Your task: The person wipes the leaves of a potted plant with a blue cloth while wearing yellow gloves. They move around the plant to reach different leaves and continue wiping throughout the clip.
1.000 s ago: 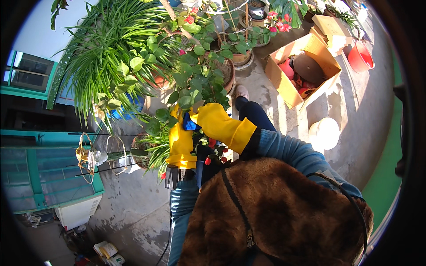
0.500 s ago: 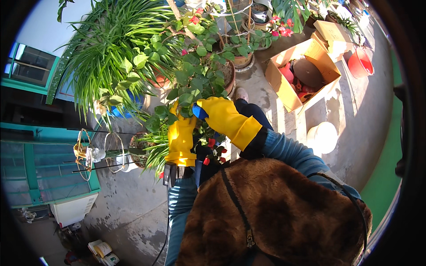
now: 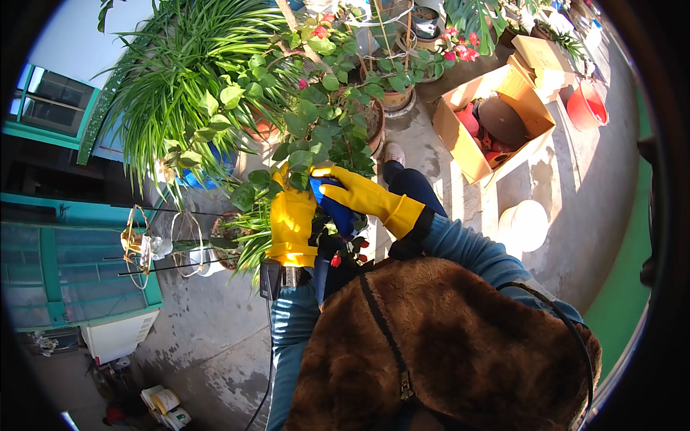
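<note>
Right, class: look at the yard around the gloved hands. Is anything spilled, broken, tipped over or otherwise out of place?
Nothing stands out. The cardboard box sits upright with its flaps open, the pots stand upright, and both gloved hands, left hand and right hand, hold a blue object among the leaves.

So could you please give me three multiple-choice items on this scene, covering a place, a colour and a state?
1. Where is the cardboard box?
A. upper right, on the ground
B. lower left
C. on the person's lap

2. What colour are the gloves?
A. red
B. yellow
C. black

3. What does the right hand hold?
A. nothing
B. a red pot
C. a blue thing

Answers:
1. A, it stands open beyond the plants.
2. B, both the left hand and the right wear yellow.
3. C, its fingers wrap a blue thing at the leafy plant.
</note>
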